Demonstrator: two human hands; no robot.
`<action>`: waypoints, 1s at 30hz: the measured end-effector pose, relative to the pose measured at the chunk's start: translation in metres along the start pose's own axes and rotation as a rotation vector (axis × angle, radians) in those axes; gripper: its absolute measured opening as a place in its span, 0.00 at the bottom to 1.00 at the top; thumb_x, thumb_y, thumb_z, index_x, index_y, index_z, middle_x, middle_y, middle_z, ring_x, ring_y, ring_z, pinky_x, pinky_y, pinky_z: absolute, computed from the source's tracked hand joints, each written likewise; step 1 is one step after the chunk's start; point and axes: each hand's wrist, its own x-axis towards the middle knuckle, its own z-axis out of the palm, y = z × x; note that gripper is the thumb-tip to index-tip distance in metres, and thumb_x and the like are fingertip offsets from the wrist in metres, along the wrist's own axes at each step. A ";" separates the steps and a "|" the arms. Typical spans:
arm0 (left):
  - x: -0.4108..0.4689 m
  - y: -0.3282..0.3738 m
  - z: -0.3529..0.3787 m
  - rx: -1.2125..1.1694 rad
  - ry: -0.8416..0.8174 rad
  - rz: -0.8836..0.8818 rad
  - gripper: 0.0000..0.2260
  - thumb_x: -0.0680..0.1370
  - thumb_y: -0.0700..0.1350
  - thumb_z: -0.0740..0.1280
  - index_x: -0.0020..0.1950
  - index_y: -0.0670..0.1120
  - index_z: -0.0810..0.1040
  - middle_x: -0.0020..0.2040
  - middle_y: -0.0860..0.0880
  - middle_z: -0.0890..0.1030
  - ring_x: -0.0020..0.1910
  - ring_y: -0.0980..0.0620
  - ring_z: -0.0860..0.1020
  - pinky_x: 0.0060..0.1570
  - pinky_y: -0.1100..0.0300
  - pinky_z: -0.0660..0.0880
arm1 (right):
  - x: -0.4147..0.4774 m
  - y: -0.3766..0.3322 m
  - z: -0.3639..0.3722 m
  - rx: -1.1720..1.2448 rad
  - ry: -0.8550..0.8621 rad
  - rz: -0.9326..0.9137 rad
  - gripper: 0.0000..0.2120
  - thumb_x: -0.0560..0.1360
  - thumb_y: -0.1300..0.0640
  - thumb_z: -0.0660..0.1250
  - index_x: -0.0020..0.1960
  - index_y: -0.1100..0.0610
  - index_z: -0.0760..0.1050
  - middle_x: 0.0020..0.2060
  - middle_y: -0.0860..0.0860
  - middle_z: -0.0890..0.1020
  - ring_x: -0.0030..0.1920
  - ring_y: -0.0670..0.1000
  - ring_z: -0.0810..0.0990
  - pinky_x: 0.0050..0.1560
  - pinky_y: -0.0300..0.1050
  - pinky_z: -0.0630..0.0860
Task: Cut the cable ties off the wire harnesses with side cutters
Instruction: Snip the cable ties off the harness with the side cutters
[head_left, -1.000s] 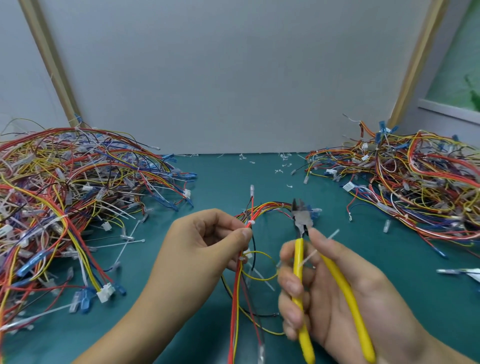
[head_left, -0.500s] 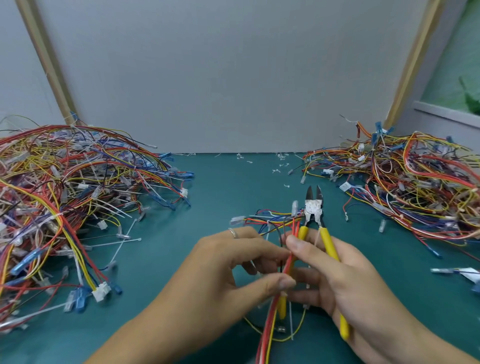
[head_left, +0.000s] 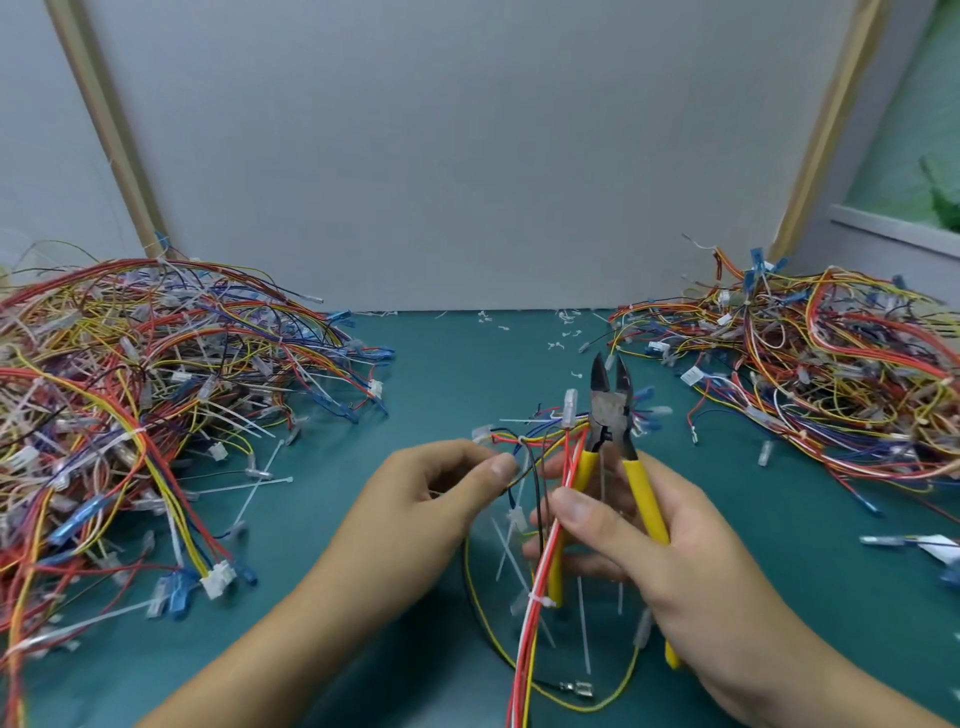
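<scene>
A wire harness (head_left: 535, 613) of red, white, yellow and black wires hangs between my hands over the green table (head_left: 452, 384). My left hand (head_left: 431, 499) pinches its thin wires near the top. My right hand (head_left: 639, 545) holds the yellow-handled side cutters (head_left: 613, 415) upright, jaws slightly apart and pointing away, and its thumb presses the red and white wires against one handle. A white cable tie (head_left: 540, 600) still wraps the red-white bundle below my right thumb. Loose white ties dangle behind the wires.
A big heap of wire harnesses (head_left: 145, 405) fills the left side of the table, a second heap (head_left: 810, 374) the right. Small cut tie pieces (head_left: 561, 332) lie at the back by the grey wall. Long white ties (head_left: 254, 483) lie by the left heap.
My hands have drawn apart a little: the left hand shifted left with the thin wires, and my right thumb now clamps the red-white bundle to the cutter handle. The cutters stay upright.
</scene>
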 end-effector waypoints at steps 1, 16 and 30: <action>0.000 0.000 0.000 -0.097 -0.041 -0.023 0.08 0.76 0.48 0.69 0.48 0.45 0.84 0.39 0.52 0.83 0.39 0.60 0.77 0.43 0.67 0.72 | 0.000 -0.001 -0.001 -0.070 -0.018 -0.038 0.08 0.71 0.49 0.72 0.50 0.44 0.82 0.43 0.51 0.86 0.45 0.50 0.86 0.45 0.38 0.81; 0.005 0.000 -0.008 -0.386 0.089 0.022 0.16 0.72 0.33 0.72 0.56 0.49 0.83 0.37 0.45 0.79 0.35 0.48 0.81 0.39 0.61 0.78 | 0.008 -0.004 -0.015 -0.300 0.187 -0.171 0.13 0.69 0.40 0.70 0.50 0.44 0.79 0.44 0.49 0.83 0.47 0.53 0.84 0.53 0.57 0.80; -0.011 0.005 0.003 0.380 0.168 0.630 0.15 0.76 0.41 0.70 0.58 0.58 0.82 0.42 0.58 0.76 0.42 0.59 0.77 0.41 0.74 0.66 | 0.009 0.008 -0.012 -0.244 0.076 -0.116 0.10 0.70 0.48 0.75 0.50 0.44 0.80 0.43 0.49 0.85 0.44 0.53 0.85 0.48 0.54 0.84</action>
